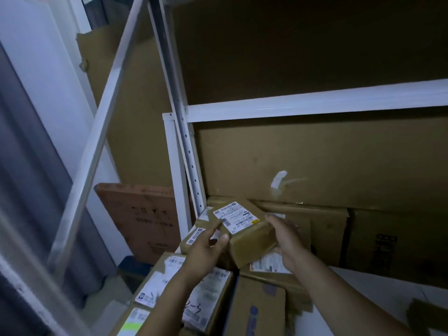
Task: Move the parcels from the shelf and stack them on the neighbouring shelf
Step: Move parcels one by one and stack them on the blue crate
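**Head view.** We see a small brown cardboard parcel (249, 241) held between both hands. It is tilted, its labelled top turned toward us and its near corner dipping low. A white shipping label (236, 218) with barcodes covers much of the top face, and glossy tape wraps the long side.

The left hand (206, 248) grips the left end, with the thumb on the front edge and the fingers curled beneath. The right hand (288, 238) grips the right end, with the thumb at the upper corner and the fingers tucked under.

The parcel hangs over a pile of labelled parcels (184, 287) on the lower level. It is just right of the white perforated upright (188, 154) and in front of a large cardboard sheet (315, 166).

**Edges and room.** The white shelf beam (315, 100) runs well above the parcel. To the right, an open bay lies over flattened cartons (327, 229). Left of the upright, a reddish-brown board (145, 219) leans in the neighbouring bay, behind a slanted white bar (104, 117).

**Hidden or unclear.**
- The light is dim, and the label print is too small to read.
- The right hand covers part of another label (269, 263) below it.
- A box with blue print (257, 311) is cut off by the lower frame edge.
- We cannot tell whether the held parcel touches the pile beneath it.
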